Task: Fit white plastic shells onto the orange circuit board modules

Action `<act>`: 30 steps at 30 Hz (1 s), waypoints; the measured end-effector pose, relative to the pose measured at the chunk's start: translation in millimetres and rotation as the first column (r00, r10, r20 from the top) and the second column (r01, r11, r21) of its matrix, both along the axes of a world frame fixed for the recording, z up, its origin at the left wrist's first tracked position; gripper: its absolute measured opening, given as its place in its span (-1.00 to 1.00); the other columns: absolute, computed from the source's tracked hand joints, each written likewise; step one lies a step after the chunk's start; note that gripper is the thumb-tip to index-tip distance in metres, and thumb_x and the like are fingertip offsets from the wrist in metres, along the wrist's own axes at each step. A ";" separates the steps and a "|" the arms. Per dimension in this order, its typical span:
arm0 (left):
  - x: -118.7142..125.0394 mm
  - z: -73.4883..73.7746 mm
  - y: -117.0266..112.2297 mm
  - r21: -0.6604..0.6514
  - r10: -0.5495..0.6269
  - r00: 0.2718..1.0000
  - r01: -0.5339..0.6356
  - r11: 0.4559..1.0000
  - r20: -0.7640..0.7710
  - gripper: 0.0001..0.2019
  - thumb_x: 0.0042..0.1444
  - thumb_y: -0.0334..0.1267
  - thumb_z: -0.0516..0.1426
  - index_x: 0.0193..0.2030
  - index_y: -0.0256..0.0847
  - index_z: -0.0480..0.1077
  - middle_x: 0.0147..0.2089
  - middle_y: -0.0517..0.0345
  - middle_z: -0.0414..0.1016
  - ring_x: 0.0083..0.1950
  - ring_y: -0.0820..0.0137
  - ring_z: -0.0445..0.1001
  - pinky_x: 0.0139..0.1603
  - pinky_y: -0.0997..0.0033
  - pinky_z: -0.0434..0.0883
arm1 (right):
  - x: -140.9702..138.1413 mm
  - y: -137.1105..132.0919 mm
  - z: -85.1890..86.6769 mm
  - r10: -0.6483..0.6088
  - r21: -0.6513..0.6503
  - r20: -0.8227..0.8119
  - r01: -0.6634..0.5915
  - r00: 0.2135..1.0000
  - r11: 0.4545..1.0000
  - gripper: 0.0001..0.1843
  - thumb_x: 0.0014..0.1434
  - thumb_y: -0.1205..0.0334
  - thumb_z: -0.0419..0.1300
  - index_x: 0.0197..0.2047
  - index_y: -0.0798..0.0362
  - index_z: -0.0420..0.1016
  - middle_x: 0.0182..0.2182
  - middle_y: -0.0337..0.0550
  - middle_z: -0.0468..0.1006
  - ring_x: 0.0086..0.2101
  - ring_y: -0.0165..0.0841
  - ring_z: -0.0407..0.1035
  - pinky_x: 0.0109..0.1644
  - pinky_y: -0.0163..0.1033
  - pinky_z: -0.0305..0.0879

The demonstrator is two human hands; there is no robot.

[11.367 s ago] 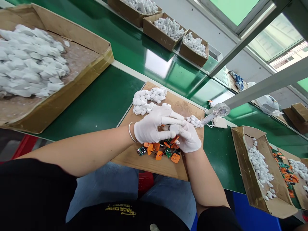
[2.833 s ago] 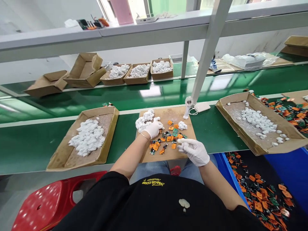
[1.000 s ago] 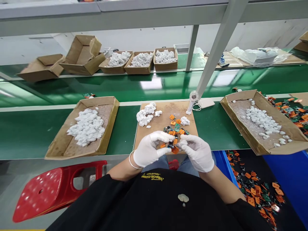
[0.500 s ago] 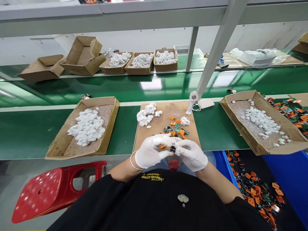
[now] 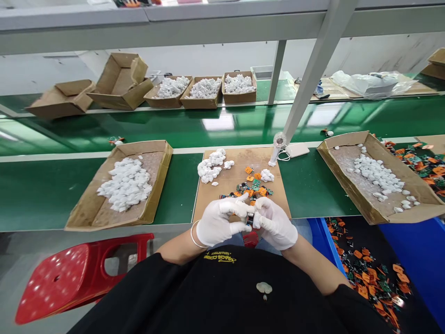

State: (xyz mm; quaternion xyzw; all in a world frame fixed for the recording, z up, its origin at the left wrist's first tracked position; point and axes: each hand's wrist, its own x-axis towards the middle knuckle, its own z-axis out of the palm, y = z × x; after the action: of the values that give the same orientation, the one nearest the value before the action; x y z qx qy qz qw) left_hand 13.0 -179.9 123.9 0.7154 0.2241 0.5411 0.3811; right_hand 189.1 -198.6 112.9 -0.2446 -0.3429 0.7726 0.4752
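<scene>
In white gloves, my left hand (image 5: 216,223) and my right hand (image 5: 279,226) meet at the near edge of a brown board (image 5: 239,157). My left thumb and fingers pinch a small black part (image 5: 249,219). The fingertips of my right hand close on its right side, where glove and any white piece are hard to tell apart. Just beyond my hands lies a pile of orange pieces and green circuit boards (image 5: 256,184). White lumps (image 5: 210,168) are clustered at the board's far left, and a smaller white clump (image 5: 267,175) sits right of the pile.
Cardboard trays of white pieces flank me, one left (image 5: 158,185) and one right (image 5: 373,211). A small clear-headed fan (image 5: 279,141) stands at the board's far right corner. Beyond runs a green conveyor belt (image 5: 167,127). A blue bin (image 5: 410,250) holds orange parts; a red stool (image 5: 55,278) is at left.
My right hand has shifted slightly left and the black part shows more plainly. A dark piece now shows at the pile's left end. Small parts on the conveyor have moved left.
</scene>
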 end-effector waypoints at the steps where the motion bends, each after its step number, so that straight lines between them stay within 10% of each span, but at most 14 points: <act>1: 0.2 -0.5 -0.1 -0.002 -0.005 1.000 0.005 1.000 0.007 -0.76 -0.04 -0.33 0.42 -0.35 -0.22 0.42 -0.29 0.12 0.64 -0.19 0.35 0.65 0.25 0.09 0.52 | -0.3 0.2 -0.6 0.005 0.000 -0.007 -0.005 1.000 1.000 -0.44 -0.08 -0.01 0.54 -0.25 -0.01 0.27 -0.60 -0.38 0.44 -0.53 -0.46 0.30 -0.37 -0.33 0.24; 8: -5.4 8.0 2.4 0.039 -0.163 0.970 0.172 0.984 -0.178 -0.59 0.07 -0.24 0.34 0.03 -0.19 0.37 0.12 -0.12 0.55 0.12 0.19 0.57 0.34 -0.05 0.39 | -3.2 0.1 2.2 -0.048 0.053 -0.001 0.048 0.999 0.997 -0.49 -0.03 0.10 0.53 -0.25 0.03 0.28 -0.54 -0.36 0.49 -0.54 -0.50 0.34 -0.38 -0.34 0.24; 14: -3.5 5.2 4.2 0.126 -0.024 0.959 0.061 0.990 -0.282 -0.57 0.01 -0.08 0.39 -0.01 -0.18 0.49 -0.17 0.10 0.67 -0.17 0.32 0.66 0.46 0.05 0.28 | -3.7 -3.5 -0.3 -0.090 0.075 0.013 0.089 0.996 0.993 -0.47 -0.02 0.17 0.53 -0.25 -0.01 0.21 -0.54 -0.42 0.48 -0.60 -0.49 0.36 -0.47 -0.34 0.26; 24: -2.7 -7.2 1.4 0.000 0.040 0.968 -0.041 0.999 -0.246 -0.64 0.00 -0.25 0.39 -0.03 -0.16 0.54 -0.12 0.07 0.67 0.03 0.22 0.62 0.32 0.15 0.45 | -0.1 0.5 -2.2 -0.041 0.028 -0.030 0.042 0.999 0.999 -0.53 0.00 0.08 0.50 -0.27 -0.01 0.27 -0.53 -0.32 0.54 -0.51 -0.41 0.42 -0.40 -0.28 0.35; 30: -2.7 7.3 5.0 0.009 0.013 0.955 -0.011 1.000 -0.298 -0.68 -0.01 -0.18 0.41 -0.12 -0.22 0.57 -0.24 0.01 0.62 -0.14 0.30 0.60 -0.09 0.36 0.57 | 3.9 1.9 -0.6 0.025 -0.023 -0.038 -0.026 0.999 0.999 -0.54 -0.02 0.12 0.51 -0.22 0.01 0.33 -0.48 -0.30 0.53 -0.45 -0.39 0.45 -0.36 -0.28 0.36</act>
State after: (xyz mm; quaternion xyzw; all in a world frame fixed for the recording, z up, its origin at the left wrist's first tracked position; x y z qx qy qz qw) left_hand 10.2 -174.9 131.2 0.7888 0.2812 0.4301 0.3371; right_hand 193.1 -196.8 112.3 -0.2311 -0.3278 0.7871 0.4687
